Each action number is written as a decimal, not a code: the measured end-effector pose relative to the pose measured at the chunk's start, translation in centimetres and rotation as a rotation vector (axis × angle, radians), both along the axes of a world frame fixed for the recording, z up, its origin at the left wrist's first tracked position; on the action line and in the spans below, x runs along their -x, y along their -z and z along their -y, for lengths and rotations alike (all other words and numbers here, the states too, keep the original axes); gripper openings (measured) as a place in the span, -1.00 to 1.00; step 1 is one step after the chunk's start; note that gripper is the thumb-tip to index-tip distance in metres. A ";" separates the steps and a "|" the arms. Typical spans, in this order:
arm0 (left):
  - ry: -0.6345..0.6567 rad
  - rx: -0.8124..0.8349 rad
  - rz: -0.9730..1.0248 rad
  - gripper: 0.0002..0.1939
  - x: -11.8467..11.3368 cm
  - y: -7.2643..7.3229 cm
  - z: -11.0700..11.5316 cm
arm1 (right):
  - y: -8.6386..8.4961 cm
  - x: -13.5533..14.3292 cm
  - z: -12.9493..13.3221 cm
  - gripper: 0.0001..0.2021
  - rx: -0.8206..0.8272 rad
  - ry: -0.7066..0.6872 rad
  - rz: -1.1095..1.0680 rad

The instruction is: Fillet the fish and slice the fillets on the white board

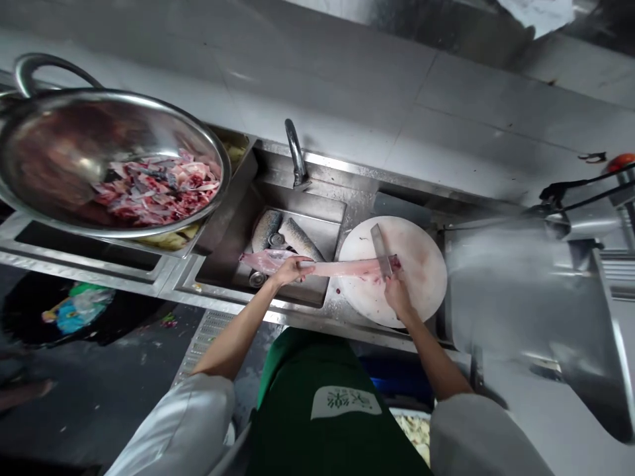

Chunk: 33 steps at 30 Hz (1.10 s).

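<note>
A long pale pink fish fillet [342, 268] stretches from above the sink onto a round white cutting board [421, 291]. My left hand [292, 271] is closed around the fillet over the sink, and the fillet's tail end extends past it to the left. On the board, my right hand [397, 295] grips a cleaver [381, 250] by its handle. The blade lies across the fillet near its dark red right end. Below my left hand, two pieces of fish with grey skin [300, 238] rest in the steel sink [325, 205].
A large steel bowl [34, 152] of chopped fish pieces [163, 188] stands to the left on a tray. A curved faucet [295, 152] rises behind the sink. Right of the board is a blurred steel surface [520, 291]. A black bin [30, 317] is on the floor at left.
</note>
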<state>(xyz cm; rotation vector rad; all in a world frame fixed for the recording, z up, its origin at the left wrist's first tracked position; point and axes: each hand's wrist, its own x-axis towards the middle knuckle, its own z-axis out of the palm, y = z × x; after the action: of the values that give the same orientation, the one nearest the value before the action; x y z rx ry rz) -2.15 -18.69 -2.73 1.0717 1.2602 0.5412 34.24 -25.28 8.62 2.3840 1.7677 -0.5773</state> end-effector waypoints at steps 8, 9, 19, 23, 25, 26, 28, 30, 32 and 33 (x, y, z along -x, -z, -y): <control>-0.322 0.085 0.143 -0.39 -1.2 0.5 0.4 | -1.8 0.0 0.7 -0.55 -0.167 0.095 0.068; -0.359 0.087 0.150 -0.40 -1.3 0.6 0.6 | -1.4 0.7 1.1 -0.56 -0.132 0.107 0.054; -0.382 0.115 0.201 -0.53 -1.0 -0.5 0.8 | -2.8 2.0 0.9 -0.55 -0.161 0.042 0.028; -0.392 0.102 0.185 -0.58 -0.6 -0.5 1.0 | 0.1 5.1 1.9 -0.61 0.012 0.032 -0.013; -0.398 0.101 0.164 -0.58 -0.3 -0.5 1.3 | 1.8 5.2 2.2 -0.65 0.138 -0.031 -0.044; -0.398 0.102 0.157 -0.57 -0.2 -0.5 1.6 | 2.3 4.6 2.4 -0.67 0.156 -0.053 -0.051; -0.404 0.103 0.161 -0.56 -0.7 -0.4 2.3 | 2.7 2.6 2.9 -0.67 0.153 -0.057 -0.038; -0.396 0.107 0.179 -0.56 -2.1 -0.3 3.2 | 2.5 0.4 3.7 -0.65 0.166 -0.016 0.005; -0.374 0.095 0.197 -0.58 -4.4 -0.1 3.9 | 2.1 -1.1 4.6 -0.63 0.198 0.039 0.057; -0.370 0.081 0.203 -0.59 -5.7 0.1 4.2 | 1.9 -1.5 5.0 -0.62 0.215 0.058 0.074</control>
<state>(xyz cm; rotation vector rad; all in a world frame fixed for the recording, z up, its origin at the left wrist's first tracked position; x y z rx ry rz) 3.54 -22.87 -2.80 0.6976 1.2935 0.8493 35.72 -30.27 6.72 2.2853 1.5271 -0.6417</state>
